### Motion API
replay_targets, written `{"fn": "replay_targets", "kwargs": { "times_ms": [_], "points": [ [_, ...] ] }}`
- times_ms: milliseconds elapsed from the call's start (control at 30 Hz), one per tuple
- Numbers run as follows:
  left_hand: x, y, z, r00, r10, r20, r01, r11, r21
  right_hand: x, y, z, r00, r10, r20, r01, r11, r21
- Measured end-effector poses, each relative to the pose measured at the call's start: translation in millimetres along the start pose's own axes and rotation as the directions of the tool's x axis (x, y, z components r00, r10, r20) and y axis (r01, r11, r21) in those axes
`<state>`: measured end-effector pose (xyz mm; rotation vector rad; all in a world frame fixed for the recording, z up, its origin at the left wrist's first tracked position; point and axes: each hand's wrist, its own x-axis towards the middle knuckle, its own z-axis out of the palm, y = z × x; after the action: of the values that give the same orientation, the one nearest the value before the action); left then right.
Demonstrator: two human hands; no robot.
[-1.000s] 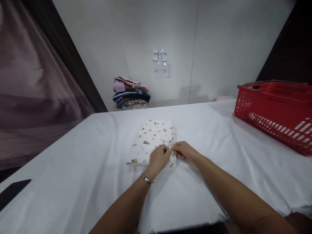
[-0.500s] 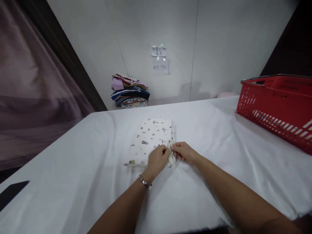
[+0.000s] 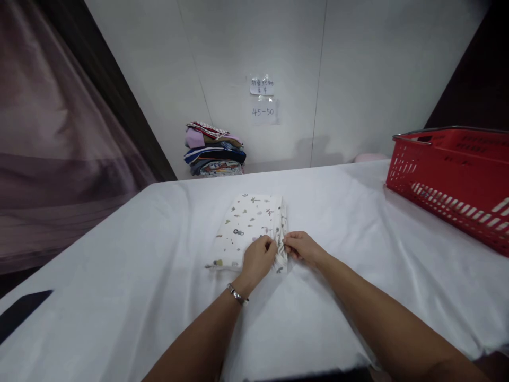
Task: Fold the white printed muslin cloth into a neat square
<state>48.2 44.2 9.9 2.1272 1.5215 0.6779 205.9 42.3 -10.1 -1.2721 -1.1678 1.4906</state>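
Note:
A folded white cloth (image 3: 250, 223) with small printed plants and figures lies flat in the middle of the white-covered table (image 3: 159, 244). Its right edge is gathered into loose, crinkled layers. My left hand (image 3: 259, 259), with a metal bracelet at the wrist, pinches the cloth close to that edge. Just to the right, my right hand (image 3: 302, 247) has thumb and fingers closed on the gathered layers. The fingertips of both hands are close together, and the fold between them is partly hidden.
At the right stands a red plastic basket (image 3: 449, 180) with a metal handle. A stack of folded fabrics (image 3: 214, 151) sits beyond the far edge, near a wall with paper signs (image 3: 263, 112). A dark flat object (image 3: 24, 313) lies at the left edge; a pinkish curtain (image 3: 59, 138) hangs there.
My right fingertips have shifted slightly right, widening the small gap to my left hand. The cloth stays in place, and the camera view has moved a little.

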Motion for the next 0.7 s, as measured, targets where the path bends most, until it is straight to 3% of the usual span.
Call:
{"fn": "replay_targets", "kwargs": {
  "times_ms": [433,700],
  "points": [
    [-0.2,-2.4,2.3,0.998,0.054,0.008,-0.055,0.998,0.037,-3.1,-2.6,6.0,1.0,-0.008,-0.004,0.008,1.0,0.03],
    [2.2,-1.4,0.2,1.0,-0.027,0.015,0.028,0.998,-0.051,-1.6,0.9,3.5,1.0,-0.018,0.014,0.018,0.998,0.053]
  ]
}}
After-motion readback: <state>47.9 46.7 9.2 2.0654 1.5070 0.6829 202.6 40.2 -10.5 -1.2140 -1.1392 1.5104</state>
